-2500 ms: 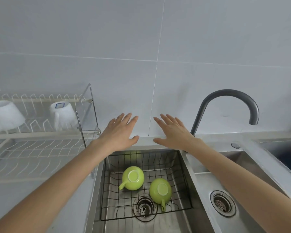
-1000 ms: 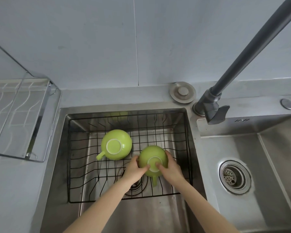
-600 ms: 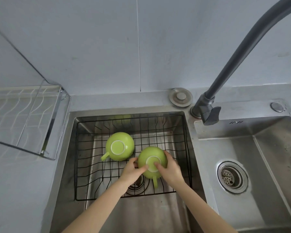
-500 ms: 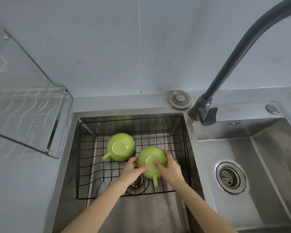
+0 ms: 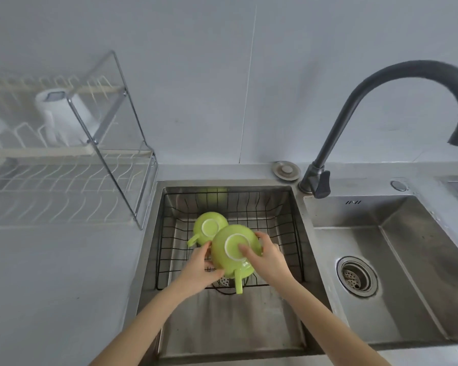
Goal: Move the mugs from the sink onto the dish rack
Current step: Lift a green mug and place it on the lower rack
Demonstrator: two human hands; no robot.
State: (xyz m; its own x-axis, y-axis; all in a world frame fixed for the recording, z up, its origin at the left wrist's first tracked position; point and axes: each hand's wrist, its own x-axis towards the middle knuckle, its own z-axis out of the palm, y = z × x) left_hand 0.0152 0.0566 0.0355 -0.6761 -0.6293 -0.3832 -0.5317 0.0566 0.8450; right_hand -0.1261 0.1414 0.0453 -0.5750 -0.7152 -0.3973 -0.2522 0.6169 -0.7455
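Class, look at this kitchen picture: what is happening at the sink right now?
A person is holding an upside-down lime-green ceramic mug with both hands, the left hand on one side and the right hand on the other, above the black wire basket in the steel sink. A second upside-down green mug rests in the basket behind it. The white wire dish rack on the left counter already holds a white mug.
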